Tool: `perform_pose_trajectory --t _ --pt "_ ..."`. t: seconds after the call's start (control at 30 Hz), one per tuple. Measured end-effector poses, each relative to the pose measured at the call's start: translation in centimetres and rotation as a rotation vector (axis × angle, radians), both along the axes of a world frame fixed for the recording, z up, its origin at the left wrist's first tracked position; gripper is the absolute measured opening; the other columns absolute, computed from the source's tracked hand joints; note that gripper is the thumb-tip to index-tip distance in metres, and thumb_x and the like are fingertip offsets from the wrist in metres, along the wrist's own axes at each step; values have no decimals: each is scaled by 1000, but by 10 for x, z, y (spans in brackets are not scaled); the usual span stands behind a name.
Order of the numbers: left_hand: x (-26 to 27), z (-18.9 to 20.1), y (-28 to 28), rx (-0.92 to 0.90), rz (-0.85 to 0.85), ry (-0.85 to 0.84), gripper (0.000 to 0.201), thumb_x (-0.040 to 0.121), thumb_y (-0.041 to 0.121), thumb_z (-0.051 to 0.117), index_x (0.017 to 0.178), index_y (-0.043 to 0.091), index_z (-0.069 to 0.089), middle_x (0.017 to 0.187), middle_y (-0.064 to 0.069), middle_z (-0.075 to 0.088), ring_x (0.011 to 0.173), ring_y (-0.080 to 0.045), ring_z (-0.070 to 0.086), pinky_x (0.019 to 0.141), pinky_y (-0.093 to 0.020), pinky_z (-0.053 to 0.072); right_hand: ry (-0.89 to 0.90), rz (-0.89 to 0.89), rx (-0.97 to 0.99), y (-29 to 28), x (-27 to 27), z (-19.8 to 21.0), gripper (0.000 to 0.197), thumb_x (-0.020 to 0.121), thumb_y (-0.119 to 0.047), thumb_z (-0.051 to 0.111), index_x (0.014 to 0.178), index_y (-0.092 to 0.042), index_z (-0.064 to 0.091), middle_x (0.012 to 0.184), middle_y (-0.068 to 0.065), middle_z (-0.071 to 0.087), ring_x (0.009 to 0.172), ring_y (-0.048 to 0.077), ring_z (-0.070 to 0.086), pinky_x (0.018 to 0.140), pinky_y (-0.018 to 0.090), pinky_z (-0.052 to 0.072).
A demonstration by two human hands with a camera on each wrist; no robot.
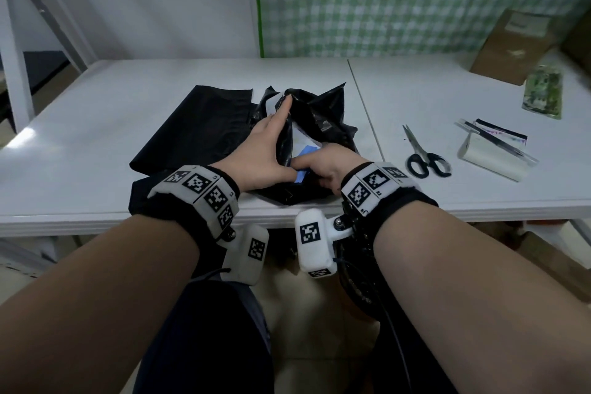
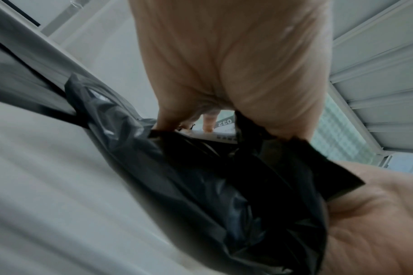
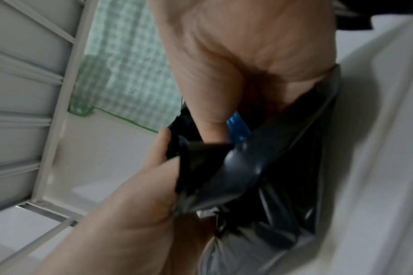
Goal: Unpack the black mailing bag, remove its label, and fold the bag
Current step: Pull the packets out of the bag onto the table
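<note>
The crumpled black mailing bag (image 1: 326, 112) (image 2: 201, 186) (image 3: 283, 186) lies at the middle of the white table (image 1: 96, 214), near its front edge. My left hand (image 1: 271, 144) (image 2: 236, 74) (image 3: 130, 204) holds the bag's left edge, thumb on a black flap and index finger stretched up along the side. My right hand (image 1: 323, 166) (image 3: 248, 46) is at the bag's mouth, its thumb pinching a blue item (image 1: 308, 150) (image 3: 238, 124) that shows in the opening. White printed paper (image 1: 302, 137) (image 2: 224, 122) shows between the black folds.
A flat black sheet (image 1: 198, 125) lies left of the bag. Scissors (image 1: 425, 157), a curled white strip with backing (image 1: 492, 153), a green packet (image 1: 543, 93) and a cardboard box (image 1: 518, 45) sit on the right half of the table.
</note>
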State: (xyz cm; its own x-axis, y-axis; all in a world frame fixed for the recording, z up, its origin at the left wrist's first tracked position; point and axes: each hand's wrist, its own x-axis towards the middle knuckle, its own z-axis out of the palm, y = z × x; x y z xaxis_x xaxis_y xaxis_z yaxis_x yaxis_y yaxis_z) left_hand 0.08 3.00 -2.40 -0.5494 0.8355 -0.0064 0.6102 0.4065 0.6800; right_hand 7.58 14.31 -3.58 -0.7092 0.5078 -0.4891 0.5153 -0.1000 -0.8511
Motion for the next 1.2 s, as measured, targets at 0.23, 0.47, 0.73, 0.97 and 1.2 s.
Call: perform_pose_trajectory --t 0.23,0.47,0.73,0.97,1.2 --pt "-4 10 -7 253 73 -212 78 88 20 56 147 44 11 147 2 31 134 -8 30 109 -28 27 201 -209 -25 4 -12 -7 22 73 -13 71 93 -6 65 106 25 68 92 33 66 87 52 54" --pt "-36 8 -9 -27 574 -105 63 92 47 36 144 11 33 148 -16 36 135 -32 35 111 -38 28 293 -259 -134 20 -2 20 18 78 -20 56 94 -15 63 90 13 67 85 30 65 85 48 53" --pt "-40 7 0 162 651 -131 30 89 28 52 90 -2 58 101 -25 64 100 -40 61 91 -48 50 381 -277 -141 37 24 40 10 92 -17 51 85 -12 57 82 11 58 72 26 59 76 39 51" --pt "-42 16 -14 152 892 159 31 89 5 42 119 1 49 114 -22 59 108 -37 54 89 -38 39 334 -432 -102 90 31 24 55 69 -47 64 115 -19 62 119 7 66 103 32 64 96 56 48" --pt "-48 9 -16 35 904 201 28 84 -3 37 106 4 54 108 -25 60 104 -40 54 87 -41 41 332 -453 -141 85 58 37 21 90 -22 58 105 -10 67 100 10 72 91 30 69 90 50 53"
